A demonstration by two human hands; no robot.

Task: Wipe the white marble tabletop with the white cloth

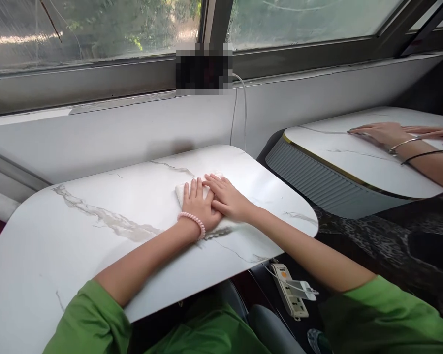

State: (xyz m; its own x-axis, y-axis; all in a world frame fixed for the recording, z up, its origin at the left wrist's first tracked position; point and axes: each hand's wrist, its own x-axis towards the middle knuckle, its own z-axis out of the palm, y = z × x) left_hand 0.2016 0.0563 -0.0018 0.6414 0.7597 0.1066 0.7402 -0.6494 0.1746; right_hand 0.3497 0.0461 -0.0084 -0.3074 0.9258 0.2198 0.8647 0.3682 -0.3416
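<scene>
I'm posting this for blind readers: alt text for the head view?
The left hand and right hand rest on a white cloth on a marbled table below windows; another person's hands are at a second table.

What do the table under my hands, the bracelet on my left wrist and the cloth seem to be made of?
The table looks like glossy stone or a marble-look laminate: white, veined and reflecting window light. The bracelet seems to be pale pink plastic, perhaps coiled or beaded, judging by its ridges. The cloth appears to be soft white fabric, though paper is possible.
</scene>
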